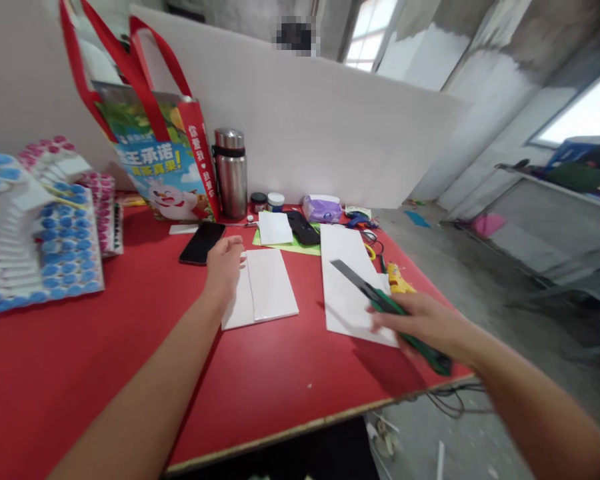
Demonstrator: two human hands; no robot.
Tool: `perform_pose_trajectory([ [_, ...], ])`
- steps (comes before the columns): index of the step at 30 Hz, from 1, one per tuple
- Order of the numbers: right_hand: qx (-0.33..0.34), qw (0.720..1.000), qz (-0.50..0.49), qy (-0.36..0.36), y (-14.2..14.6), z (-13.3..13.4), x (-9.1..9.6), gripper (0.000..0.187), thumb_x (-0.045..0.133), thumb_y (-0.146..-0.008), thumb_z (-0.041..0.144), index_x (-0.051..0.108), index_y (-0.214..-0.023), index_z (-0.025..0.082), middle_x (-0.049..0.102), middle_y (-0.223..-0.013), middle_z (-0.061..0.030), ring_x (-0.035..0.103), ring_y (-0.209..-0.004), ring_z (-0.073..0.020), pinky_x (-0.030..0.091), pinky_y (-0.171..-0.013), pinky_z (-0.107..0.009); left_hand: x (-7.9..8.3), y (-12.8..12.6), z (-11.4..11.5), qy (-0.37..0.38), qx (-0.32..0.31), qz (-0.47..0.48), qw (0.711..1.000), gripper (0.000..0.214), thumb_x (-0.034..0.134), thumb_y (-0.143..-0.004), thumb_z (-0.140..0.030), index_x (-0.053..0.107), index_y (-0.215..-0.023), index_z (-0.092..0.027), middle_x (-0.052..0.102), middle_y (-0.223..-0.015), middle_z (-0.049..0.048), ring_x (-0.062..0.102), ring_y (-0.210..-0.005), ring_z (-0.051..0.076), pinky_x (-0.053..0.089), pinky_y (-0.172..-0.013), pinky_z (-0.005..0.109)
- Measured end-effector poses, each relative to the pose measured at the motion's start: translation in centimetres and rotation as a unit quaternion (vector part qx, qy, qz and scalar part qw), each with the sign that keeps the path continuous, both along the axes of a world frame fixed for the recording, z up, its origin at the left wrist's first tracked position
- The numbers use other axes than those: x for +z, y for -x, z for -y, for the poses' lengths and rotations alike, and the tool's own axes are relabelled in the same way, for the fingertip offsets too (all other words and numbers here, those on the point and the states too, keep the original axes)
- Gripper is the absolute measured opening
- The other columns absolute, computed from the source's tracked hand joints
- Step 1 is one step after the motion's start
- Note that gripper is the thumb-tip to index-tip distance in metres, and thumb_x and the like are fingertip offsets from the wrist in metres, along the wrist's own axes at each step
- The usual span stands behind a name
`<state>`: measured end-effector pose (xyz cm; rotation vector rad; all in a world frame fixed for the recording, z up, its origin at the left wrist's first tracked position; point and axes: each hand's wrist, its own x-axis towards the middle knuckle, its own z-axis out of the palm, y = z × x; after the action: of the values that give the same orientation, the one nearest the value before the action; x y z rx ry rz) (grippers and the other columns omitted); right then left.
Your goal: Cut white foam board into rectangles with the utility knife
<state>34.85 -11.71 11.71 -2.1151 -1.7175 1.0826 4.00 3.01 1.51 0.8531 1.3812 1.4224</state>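
My right hand [423, 320] is wrapped round the green handle of a utility knife [387, 303]. Its long blade is out, pointing up and left over a white foam board sheet [347, 280]. At the left edge of two white rectangular pieces is my left hand [223, 267], fingers loosely bent and apart, gripping nothing that I can see. The narrower white piece [273, 283] lies on top of or against the other white piece [237, 307]; which one, I cannot tell. Part of the left piece is hidden by the hand.
On the red table [250, 393] are a black phone [203, 243], a steel flask [231, 173], a printed bag [165, 160], stacked blue and white rolls [65, 247], a purple tissue pack [323, 208] and a yellow glue gun [399, 279]. A white partition [330, 127] stands behind.
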Motion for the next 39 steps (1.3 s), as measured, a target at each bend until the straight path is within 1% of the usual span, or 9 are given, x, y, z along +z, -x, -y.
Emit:
perform_pose_trajectory([
  [8,0.004,0.988,-0.157,-0.001,10.7,-12.3,-5.7,0.020,0.072,-0.079,0.029,0.056,-0.077,0.018,0.053,-0.045,0.0038,0.051,-0.040,-0.0111,0.039,-0.041,-0.019,3.1,-0.3,2.2,0.110,-0.080,0.113,0.984,0.010,0.062,-0.075,-0.027,0.059,-0.078,-0.018,0.066,-0.089,0.0086,0.067,-0.076,0.018,0.058,-0.069,0.035],
  [14,-0.035,0.954,-0.296,-0.019,6.4,-12.1,-5.2,0.037,0.080,-0.071,0.034,0.045,-0.075,0.022,0.044,-0.045,0.0094,0.037,-0.038,-0.0063,0.031,-0.038,-0.019,2.9,-0.4,2.3,0.013,-0.177,0.171,0.969,0.023,0.057,-0.085,-0.037,0.066,-0.096,-0.018,0.071,-0.116,0.0135,0.069,-0.109,0.028,0.058,-0.089,0.044],
  [18,-0.102,0.961,-0.241,-0.089,1.2,-11.5,-2.2,0.034,0.078,-0.073,0.036,0.049,-0.082,0.022,0.042,-0.046,0.0101,0.037,-0.039,-0.0068,0.032,-0.040,-0.019,1.2,2.2,1.0,-0.085,-0.055,-0.092,0.991,0.029,0.063,-0.083,-0.042,0.067,-0.103,-0.021,0.072,-0.115,0.0097,0.066,-0.111,0.028,0.053,-0.095,0.043],
  [21,-0.144,0.980,-0.054,-0.128,-1.0,-11.7,-2.0,0.024,0.073,-0.079,0.036,0.054,-0.082,0.020,0.050,-0.045,0.0051,0.046,-0.039,-0.0103,0.035,-0.041,-0.022,0.8,3.2,-0.4,-0.095,-0.120,-0.353,0.923,0.036,0.064,-0.083,-0.045,0.067,-0.110,-0.022,0.071,-0.120,0.0120,0.063,-0.115,0.030,0.047,-0.100,0.043],
  [26,-0.177,0.960,0.046,-0.213,-0.7,-12.9,-3.7,0.022,0.068,-0.082,0.040,0.059,-0.081,0.020,0.058,-0.045,0.0005,0.057,-0.041,-0.0158,0.040,-0.045,-0.024,2.0,1.3,-2.6,-0.019,-0.293,-0.651,0.700,0.084,0.082,-0.058,-0.062,0.061,-0.128,-0.018,0.060,-0.133,0.0230,0.049,-0.128,0.046,0.038,-0.102,0.053],
  [29,-0.161,0.956,0.020,-0.243,0.4,-13.2,-4.3,0.022,0.065,-0.083,0.041,0.061,-0.081,0.019,0.056,-0.044,0.0009,0.056,-0.040,-0.0156,0.040,-0.045,-0.024,2.5,0.6,-3.8,0.018,-0.336,-0.667,0.664,0.090,0.081,-0.051,-0.070,0.062,-0.122,-0.018,0.063,-0.125,0.0230,0.053,-0.121,0.046,0.040,-0.095,0.049],
  [34,-0.136,0.956,-0.045,-0.257,2.0,-13.2,-4.8,0.023,0.069,-0.080,0.039,0.062,-0.078,0.018,0.057,-0.046,0.0007,0.054,-0.037,-0.0140,0.039,-0.040,-0.023,3.0,2.6,-4.4,0.073,-0.408,-0.564,0.714,0.056,0.083,-0.049,-0.063,0.061,-0.078,-0.020,0.068,-0.084,0.0082,0.062,-0.080,0.028,0.041,-0.066,0.031],
  [36,-0.140,0.947,-0.150,-0.248,2.6,-13.0,-4.8,0.023,0.071,-0.079,0.038,0.064,-0.082,0.018,0.062,-0.053,-0.0003,0.051,-0.036,-0.0119,0.038,-0.037,-0.022,3.3,3.8,-3.8,0.104,-0.410,-0.426,0.800,0.049,0.083,-0.056,-0.059,0.059,-0.072,-0.020,0.066,-0.072,0.0033,0.061,-0.067,0.022,0.041,-0.059,0.028],
  [39,-0.167,0.906,-0.301,-0.245,3.5,-12.8,-4.8,0.029,0.077,-0.076,0.042,0.063,-0.083,0.018,0.069,-0.065,-0.0030,0.048,-0.036,-0.0085,0.035,-0.032,-0.021,3.6,4.7,-2.7,0.053,-0.263,-0.097,0.958,0.040,0.084,-0.067,-0.046,0.063,-0.087,-0.019,0.070,-0.080,0.0015,0.064,-0.067,0.017,0.050,-0.062,0.027],
])
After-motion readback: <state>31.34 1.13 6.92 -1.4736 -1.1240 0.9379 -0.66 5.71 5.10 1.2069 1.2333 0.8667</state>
